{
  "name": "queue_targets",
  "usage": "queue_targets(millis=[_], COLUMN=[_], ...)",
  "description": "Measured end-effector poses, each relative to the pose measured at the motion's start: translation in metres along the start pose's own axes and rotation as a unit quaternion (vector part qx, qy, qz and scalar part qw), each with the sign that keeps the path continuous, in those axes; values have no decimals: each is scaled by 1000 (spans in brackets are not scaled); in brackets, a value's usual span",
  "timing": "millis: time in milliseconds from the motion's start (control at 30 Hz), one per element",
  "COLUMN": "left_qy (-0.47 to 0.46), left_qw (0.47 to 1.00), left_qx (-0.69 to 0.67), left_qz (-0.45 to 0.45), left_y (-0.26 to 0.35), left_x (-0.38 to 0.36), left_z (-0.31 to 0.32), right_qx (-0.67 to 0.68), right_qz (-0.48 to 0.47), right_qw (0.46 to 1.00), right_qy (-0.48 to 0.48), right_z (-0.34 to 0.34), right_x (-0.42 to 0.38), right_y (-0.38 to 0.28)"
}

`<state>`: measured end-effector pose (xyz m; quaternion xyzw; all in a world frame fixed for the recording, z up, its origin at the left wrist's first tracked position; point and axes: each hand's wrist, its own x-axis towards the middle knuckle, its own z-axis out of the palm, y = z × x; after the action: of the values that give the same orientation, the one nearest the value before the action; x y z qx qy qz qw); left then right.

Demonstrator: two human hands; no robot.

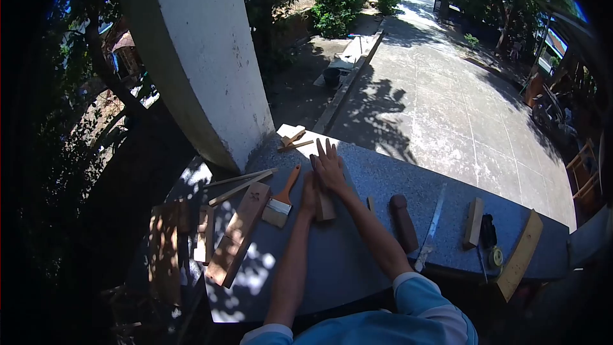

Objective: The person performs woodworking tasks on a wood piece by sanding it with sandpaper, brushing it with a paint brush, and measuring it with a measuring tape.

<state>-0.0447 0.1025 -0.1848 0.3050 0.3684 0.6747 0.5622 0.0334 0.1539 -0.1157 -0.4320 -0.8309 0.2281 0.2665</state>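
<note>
On the grey stone tabletop (377, 217), a wooden block (325, 207) points away from me between my hands. My left hand (309, 195) grips the block along its left side, the fingers mostly hidden. Over the block's far end lies my right hand (329, 170), flat, with fingers stretched out and apart. A wide paintbrush (281, 203) with an orange handle lies just left of my left hand. Beyond the hands, small wood pieces (293, 135) sit near the far corner.
Left lie a long wooden block (239, 233), thin sticks (242, 186) and a brown board (165, 252). Right are a dark wooden piece (403, 222), a long blade (434, 223), a pale block (473, 222), a tape roll (495, 257) and a plank (520, 254). A white pillar (207, 51) borders the table.
</note>
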Motion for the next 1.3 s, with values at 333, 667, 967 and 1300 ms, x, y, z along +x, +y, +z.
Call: queue_targets(millis=[333, 667, 967, 1300], left_qy=[23, 69, 10, -123], left_qw=[997, 991, 993, 967], left_qx=[10, -49, -92, -216], left_qz=[78, 105, 70, 58], left_y=[21, 23, 15, -3], left_x=[-12, -17, -6, 1], left_z=[19, 30, 12, -23], right_qx=[-59, 24, -19, -56], right_qz=[-122, -66, -11, -51], right_qw=[990, 996, 1000, 997], right_qy=[-38, -53, -5, 7], right_z=[-1, 9, -12, 6], right_x=[-70, -36, -59, -115], right_y=[-37, -13, -36, -41])
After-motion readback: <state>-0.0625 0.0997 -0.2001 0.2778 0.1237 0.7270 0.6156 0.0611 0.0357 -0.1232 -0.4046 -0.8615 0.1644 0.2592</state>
